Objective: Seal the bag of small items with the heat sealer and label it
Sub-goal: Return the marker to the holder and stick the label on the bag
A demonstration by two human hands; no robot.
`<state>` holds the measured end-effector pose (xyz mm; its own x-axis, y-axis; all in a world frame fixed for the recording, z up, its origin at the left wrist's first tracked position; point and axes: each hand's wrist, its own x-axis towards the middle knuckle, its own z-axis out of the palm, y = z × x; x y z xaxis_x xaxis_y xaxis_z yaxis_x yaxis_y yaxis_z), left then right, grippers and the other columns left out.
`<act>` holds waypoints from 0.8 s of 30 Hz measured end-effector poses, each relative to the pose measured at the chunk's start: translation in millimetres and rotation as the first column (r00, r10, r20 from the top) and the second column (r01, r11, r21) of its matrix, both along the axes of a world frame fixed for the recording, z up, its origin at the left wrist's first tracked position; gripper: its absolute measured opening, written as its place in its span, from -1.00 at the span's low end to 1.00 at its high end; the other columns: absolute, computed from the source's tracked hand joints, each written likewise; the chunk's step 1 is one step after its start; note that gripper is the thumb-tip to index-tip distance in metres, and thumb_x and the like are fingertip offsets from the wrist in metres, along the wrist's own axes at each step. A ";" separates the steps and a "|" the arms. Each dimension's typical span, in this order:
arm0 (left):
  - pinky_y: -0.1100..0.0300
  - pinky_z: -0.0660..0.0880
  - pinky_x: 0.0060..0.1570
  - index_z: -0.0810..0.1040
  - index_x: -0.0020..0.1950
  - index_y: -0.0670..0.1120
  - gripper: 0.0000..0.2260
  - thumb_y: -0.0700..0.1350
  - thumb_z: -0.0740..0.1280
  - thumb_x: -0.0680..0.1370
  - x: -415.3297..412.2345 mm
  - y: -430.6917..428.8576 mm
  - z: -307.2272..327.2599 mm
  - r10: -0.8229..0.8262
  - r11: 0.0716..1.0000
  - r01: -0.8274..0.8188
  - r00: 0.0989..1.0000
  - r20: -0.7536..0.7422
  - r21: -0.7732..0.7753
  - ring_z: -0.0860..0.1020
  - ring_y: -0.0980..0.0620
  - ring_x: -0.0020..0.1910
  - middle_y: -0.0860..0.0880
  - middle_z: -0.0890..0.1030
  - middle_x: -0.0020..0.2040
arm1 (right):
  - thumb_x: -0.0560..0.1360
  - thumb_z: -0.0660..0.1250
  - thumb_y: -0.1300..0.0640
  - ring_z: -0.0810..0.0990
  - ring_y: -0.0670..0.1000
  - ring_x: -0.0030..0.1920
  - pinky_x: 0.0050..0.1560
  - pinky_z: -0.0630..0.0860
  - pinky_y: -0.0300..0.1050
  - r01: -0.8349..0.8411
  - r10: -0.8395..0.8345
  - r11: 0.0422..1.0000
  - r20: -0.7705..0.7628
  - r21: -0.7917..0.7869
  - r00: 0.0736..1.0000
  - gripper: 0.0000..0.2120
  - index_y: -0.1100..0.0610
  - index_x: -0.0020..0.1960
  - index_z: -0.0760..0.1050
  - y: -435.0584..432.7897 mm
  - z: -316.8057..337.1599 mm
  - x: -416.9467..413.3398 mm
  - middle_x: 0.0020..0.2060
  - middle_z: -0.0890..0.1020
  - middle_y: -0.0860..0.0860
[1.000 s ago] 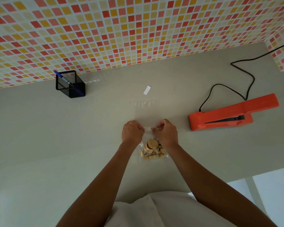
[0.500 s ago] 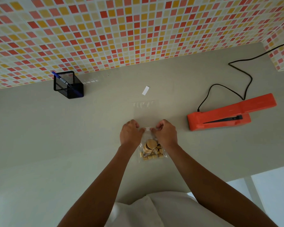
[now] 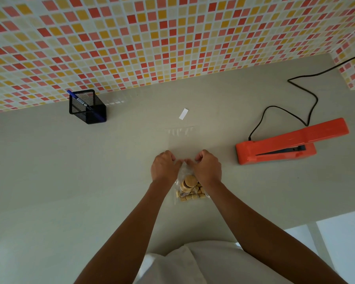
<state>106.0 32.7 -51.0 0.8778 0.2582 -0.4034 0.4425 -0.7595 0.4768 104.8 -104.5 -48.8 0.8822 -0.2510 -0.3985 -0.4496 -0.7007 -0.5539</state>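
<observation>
Fingers (image 3: 200, 156) of left hand (image 3: 164, 167) and right hand (image 3: 209, 169) pinch bag (image 3: 188, 181) mouth | heat sealer (image 3: 285, 144) untouched, 0 seals yet | label (image 3: 183, 114) loose on bench (image 3: 90, 171)

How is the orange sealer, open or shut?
Open. The sealer has its top arm tilted up off its base, and a dark gap shows between them.

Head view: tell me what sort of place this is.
Probably a small packing station at a tiled wall: an orange heat sealer on the table, a white label, a mesh pen holder.
</observation>
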 end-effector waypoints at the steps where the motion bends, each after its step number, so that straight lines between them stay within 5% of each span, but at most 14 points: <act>1: 0.18 0.46 -0.18 0.54 -0.09 -0.03 -0.78 0.09 0.44 0.50 0.3 0.2 0.5 0.002 1.000 -0.002 1.000 -0.004 -0.008 0.55 0.01 -0.13 0.01 0.62 -0.11 | 0.39 0.47 -0.19 0.57 0.01 -0.23 -0.23 0.46 -0.11 0.004 -0.004 1.000 0.002 0.012 1.000 -0.67 0.06 -0.17 0.51 -0.2 -0.1 0.1 -0.27 0.60 -0.06; 12: 0.10 0.51 -0.14 0.50 -0.10 -0.07 -0.63 0.23 0.42 0.46 -2.0 -2.8 3.0 -0.017 1.000 0.016 1.000 0.012 0.021 0.55 -0.03 -0.11 -0.02 0.58 -0.13 | 0.48 0.46 0.02 0.58 -0.03 -0.23 -0.18 0.45 -0.16 0.028 -0.029 0.996 0.014 0.084 0.999 -0.85 0.09 -0.10 0.58 -6.2 -2.2 -0.4 -0.30 0.58 -0.10; 21: 0.16 0.43 -0.14 0.56 -0.06 -0.07 -0.85 0.01 0.38 0.55 2.7 1.5 7.3 -0.031 0.999 0.030 0.998 -0.050 -0.015 0.59 -0.04 -0.04 -0.02 0.62 -0.06 | 0.49 0.47 -0.01 0.56 -0.05 -0.25 -0.17 0.52 -0.11 0.009 -0.012 0.997 0.038 0.082 0.999 -0.83 0.04 -0.14 0.53 -8.2 -4.9 -1.1 -0.32 0.56 -0.13; 24: 0.12 0.49 -0.15 0.53 -0.05 -0.09 -0.67 0.18 0.41 0.50 -0.1 0.8 7.6 -0.051 0.999 0.051 0.998 -0.030 -0.003 0.57 -0.04 -0.08 -0.02 0.59 -0.10 | 0.44 0.50 -0.10 0.55 -0.04 -0.24 -0.19 0.49 -0.11 -0.024 0.021 0.997 0.044 0.068 0.999 -0.74 0.05 -0.12 0.53 -8.9 -4.8 -2.1 -0.29 0.58 -0.09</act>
<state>105.9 33.5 -43.5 0.8773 0.2123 -0.4304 0.4174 -0.7802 0.4660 102.7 -113.5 -53.6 0.9041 -0.2043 -0.3754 -0.4087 -0.6700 -0.6197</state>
